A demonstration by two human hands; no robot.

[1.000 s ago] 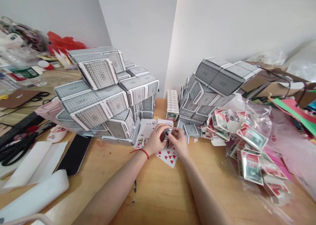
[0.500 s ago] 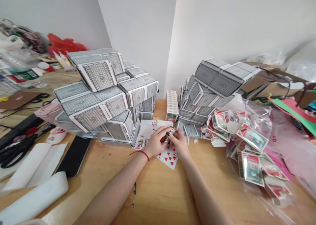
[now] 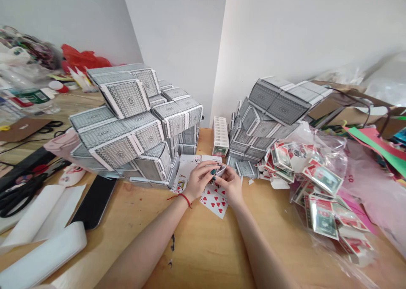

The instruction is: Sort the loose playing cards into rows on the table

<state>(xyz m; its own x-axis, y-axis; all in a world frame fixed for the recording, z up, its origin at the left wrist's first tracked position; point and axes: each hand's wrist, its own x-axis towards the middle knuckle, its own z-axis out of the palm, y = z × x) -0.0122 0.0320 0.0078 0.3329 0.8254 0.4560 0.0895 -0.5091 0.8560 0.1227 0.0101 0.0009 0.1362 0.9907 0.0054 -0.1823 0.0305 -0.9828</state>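
My left hand [image 3: 200, 180] and my right hand [image 3: 231, 184] meet over the middle of the table, both closed on one small playing card [image 3: 220, 171] held between them. Part of the card is hidden behind my fingers. Under my hands lies a seven of hearts [image 3: 216, 205], face up. Other face-up cards [image 3: 186, 167] spread to the left and behind. Just to the right, grey-patterned cards [image 3: 245, 168] lie on the table beside a stack of folded card blocks [image 3: 253, 130].
A large stack of folded card blocks [image 3: 127, 132] rises at left. Between the stacks stands a row of card boxes [image 3: 220, 132]. Torn card boxes [image 3: 323, 215] pile on plastic at right. A black phone [image 3: 95, 202] and scissors [image 3: 22, 191] lie at left.
My fingers have shifted on the card, and its pale edge now shows tilted up between my hands. The stacks and surrounding things stay where they were.
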